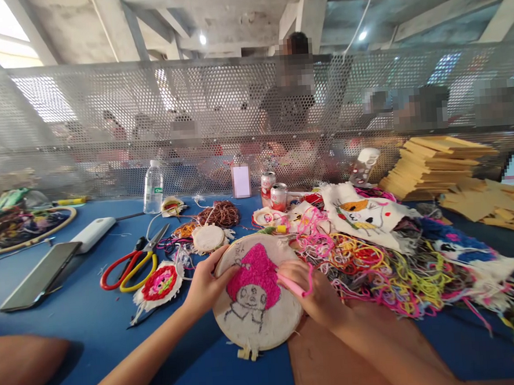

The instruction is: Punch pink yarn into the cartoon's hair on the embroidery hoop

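Observation:
My left hand (210, 276) grips the upper left rim of a round embroidery hoop (286, 321), its thumb lying over the front. The hoop is tilted up towards me. White cloth is stretched in it, with a drawn character whose hood is filled in with magenta yarn loops (259, 268). My right hand (315, 290) is closed round a pink punch needle (292, 284) at the right edge of the magenta area. Pink yarn loops out at the tool's back end. Its tip is hidden by my fingers, so I cannot tell whether it is in the cloth.
Red-and-yellow scissors (133, 271), a round flower piece (160, 281) and a phone (40, 276) lie left on the blue table. A bottle (153, 187) and cans (279, 197) stand behind. Tangled yarn (375, 266) spreads right, near stacked yellow envelopes (433, 167). A perforated metal screen (213, 119) stands beyond; people are behind it.

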### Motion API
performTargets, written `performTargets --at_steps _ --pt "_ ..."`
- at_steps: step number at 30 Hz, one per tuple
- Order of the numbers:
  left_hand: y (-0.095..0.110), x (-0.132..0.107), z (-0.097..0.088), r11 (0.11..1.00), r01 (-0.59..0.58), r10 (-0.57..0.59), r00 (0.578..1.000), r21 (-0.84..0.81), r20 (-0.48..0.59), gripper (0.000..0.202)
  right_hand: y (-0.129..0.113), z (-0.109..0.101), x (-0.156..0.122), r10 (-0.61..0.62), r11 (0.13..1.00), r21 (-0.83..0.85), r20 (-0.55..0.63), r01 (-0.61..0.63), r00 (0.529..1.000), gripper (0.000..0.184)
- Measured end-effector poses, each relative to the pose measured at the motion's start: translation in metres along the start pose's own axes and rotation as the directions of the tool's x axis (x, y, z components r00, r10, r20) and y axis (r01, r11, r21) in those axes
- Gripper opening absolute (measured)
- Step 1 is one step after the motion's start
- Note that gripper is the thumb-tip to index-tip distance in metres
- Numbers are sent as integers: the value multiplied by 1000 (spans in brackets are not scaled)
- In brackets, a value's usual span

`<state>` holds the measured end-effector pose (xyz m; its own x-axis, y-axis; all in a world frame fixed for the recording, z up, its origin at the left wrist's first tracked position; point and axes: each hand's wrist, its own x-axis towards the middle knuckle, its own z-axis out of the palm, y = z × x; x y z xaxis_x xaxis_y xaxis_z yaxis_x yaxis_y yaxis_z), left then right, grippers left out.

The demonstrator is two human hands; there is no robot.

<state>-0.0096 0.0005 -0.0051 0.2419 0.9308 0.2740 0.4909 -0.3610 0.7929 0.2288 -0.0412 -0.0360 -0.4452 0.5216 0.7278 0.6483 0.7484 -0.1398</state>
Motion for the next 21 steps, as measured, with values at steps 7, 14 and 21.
performTargets --at_steps 7,14,21 --pt "2 -2 1 1000 15 -15 1000 0 -18 53 -3 2 -2 46 998 -37 42 -45 998 18" --pt "4 -4 1 1000 24 -24 999 -7 -28 51 1 4 1 179 983 37 78 -182 981 9" --pt "0 -4 4 999 45 -45 999 -27 -2 51 4 10 6 110 994 -17 154 -109 982 18"
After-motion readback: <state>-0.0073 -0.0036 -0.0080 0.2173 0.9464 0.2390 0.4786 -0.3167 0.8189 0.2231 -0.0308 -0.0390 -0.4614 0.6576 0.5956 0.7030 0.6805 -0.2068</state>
